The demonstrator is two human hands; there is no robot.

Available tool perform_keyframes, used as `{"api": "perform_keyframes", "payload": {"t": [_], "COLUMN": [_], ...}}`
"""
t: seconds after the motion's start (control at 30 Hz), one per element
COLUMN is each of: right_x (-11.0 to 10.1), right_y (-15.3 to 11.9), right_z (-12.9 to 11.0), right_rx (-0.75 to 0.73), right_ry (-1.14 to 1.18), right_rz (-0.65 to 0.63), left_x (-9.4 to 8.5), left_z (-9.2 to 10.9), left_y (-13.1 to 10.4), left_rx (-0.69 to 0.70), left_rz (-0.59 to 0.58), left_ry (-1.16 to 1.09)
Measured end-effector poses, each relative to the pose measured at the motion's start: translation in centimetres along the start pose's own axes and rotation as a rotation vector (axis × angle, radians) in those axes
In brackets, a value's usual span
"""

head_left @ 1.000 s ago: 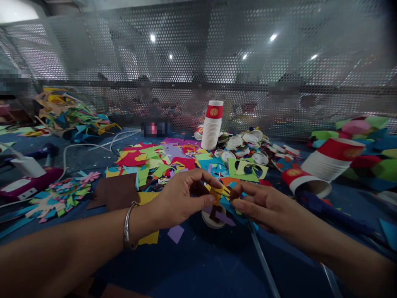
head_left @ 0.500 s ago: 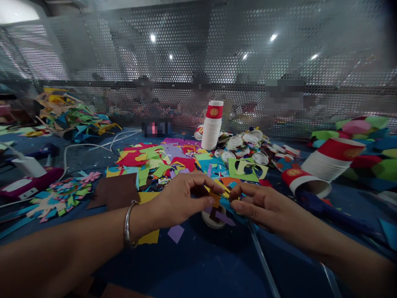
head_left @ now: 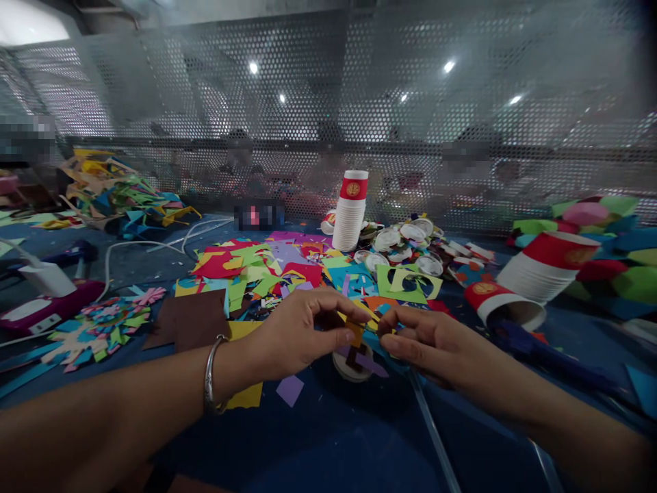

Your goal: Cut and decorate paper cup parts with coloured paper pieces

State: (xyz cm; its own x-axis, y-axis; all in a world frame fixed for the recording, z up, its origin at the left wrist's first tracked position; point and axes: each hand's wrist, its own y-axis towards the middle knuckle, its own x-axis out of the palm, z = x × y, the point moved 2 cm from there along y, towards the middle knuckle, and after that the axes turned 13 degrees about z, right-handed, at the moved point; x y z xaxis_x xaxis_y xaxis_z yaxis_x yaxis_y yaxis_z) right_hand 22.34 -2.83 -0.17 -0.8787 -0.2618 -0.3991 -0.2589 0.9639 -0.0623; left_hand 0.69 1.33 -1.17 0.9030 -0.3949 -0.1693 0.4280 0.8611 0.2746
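Note:
Between thumb and fingertips, my left hand point(head_left: 308, 329) pinches a small orange-yellow piece of paper point(head_left: 353, 333). My right hand point(head_left: 426, 339) faces it from the right, thumb and forefinger brought together beside that piece; whatever they pinch is too small to make out. Right below the fingers, a round white cup base point(head_left: 349, 372) rests on the blue table, with a dark brown paper piece point(head_left: 352, 356) and a purple paper strip point(head_left: 374, 365) on top. A loose purple paper piece point(head_left: 290, 390) lies to the left.
Coloured paper scraps point(head_left: 261, 274) spread beyond my hands, with brown sheets point(head_left: 198, 318) at left. Behind stand stacked paper cups point(head_left: 349, 219) and a heap of round cut pieces point(head_left: 405, 239). A blue glue gun point(head_left: 544, 352) lies right, beside tipped cups point(head_left: 506, 305).
My right hand has shifted slightly left, its fingertips closer to the orange-yellow paper. My left hand keeps its pinch almost unmoved.

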Motion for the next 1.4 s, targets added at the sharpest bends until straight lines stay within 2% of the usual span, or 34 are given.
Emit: {"api": "perform_keyframes", "payload": {"t": [0.73, 1.07, 1.27, 1.4], "right_x": [0.26, -0.46, -0.25, 0.03], "right_y": [-0.19, -0.15, -0.02, 0.33], "right_z": [-0.45, -0.44, -0.67, -0.54], "right_rx": [-0.002, 0.017, 0.040, -0.041], "right_ry": [0.019, 0.035, 0.131, 0.109], "right_rz": [0.007, 0.025, 0.056, 0.178], "left_x": [0.26, -0.60, -0.37, 0.20], "left_z": [0.17, 0.04, -0.20, -0.57], "left_y": [-0.01, 0.41, 0.65, 0.59], "left_rx": [-0.007, 0.010, -0.094, -0.166], "left_rz": [-0.025, 0.086, 0.146, 0.103], "left_ry": [-0.015, 0.020, -0.057, -0.126]}}
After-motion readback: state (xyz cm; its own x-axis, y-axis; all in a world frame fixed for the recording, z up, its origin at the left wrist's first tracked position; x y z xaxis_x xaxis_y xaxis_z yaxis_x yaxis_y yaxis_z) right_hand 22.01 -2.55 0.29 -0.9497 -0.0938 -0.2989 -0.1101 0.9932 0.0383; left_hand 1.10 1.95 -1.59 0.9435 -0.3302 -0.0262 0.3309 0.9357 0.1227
